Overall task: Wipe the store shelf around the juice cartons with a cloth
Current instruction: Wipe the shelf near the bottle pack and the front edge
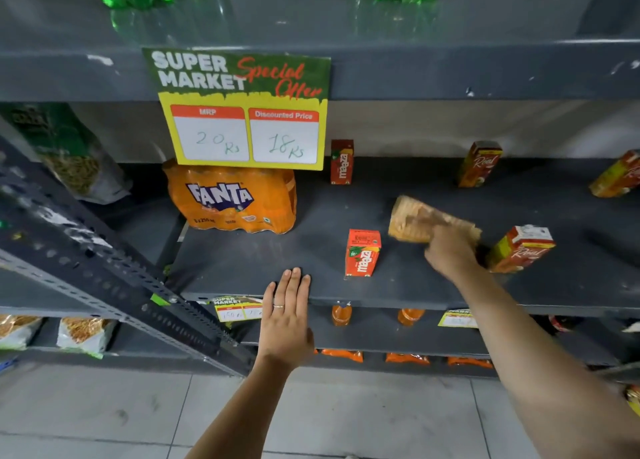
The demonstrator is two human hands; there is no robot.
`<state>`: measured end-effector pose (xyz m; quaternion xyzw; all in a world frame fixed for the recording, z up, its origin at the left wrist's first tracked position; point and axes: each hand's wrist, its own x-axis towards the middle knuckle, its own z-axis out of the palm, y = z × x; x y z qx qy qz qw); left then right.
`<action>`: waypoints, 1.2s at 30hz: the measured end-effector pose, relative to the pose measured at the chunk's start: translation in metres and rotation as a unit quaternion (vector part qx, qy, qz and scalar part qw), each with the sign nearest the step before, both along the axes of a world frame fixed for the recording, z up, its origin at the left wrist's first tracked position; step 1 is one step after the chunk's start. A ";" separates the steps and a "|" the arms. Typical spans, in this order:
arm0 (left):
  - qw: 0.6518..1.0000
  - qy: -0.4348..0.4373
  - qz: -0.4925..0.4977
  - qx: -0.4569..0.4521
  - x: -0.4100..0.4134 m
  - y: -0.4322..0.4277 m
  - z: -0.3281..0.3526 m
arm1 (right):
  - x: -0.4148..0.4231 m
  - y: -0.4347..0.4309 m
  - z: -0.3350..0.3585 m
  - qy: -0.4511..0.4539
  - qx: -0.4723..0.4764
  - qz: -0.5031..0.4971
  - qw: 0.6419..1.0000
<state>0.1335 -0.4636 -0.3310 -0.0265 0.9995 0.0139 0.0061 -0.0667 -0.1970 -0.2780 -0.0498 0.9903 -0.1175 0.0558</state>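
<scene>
Two hands are at work on the dark grey, dusty metal shelf; the right hand has its grip closed on a tan, woven, blurred cloth, pressed flat to the shelf mid-wipe; the left hand lies open and empty on the front edge, holding nothing; just left of the grip stands a small orange cardboard mango carton; just right leans a red juice carton; next, I judge, the cloth must pass between them without toppling either light box.
</scene>
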 end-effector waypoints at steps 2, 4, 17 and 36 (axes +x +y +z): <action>1.000 0.009 -0.001 0.003 -0.001 0.000 -0.001 | 0.045 0.011 0.001 0.010 0.000 0.018 1.000; 1.000 0.017 -0.007 0.008 -0.002 0.000 -0.002 | 0.087 0.023 0.003 0.020 -0.052 0.081 0.995; 1.000 0.019 0.004 -0.008 -0.003 0.001 -0.005 | 0.047 0.035 0.080 0.073 -0.239 0.045 0.967; 1.000 0.013 -0.003 -0.013 0.002 0.000 -0.001 | 0.140 0.005 0.013 0.021 0.025 0.082 0.996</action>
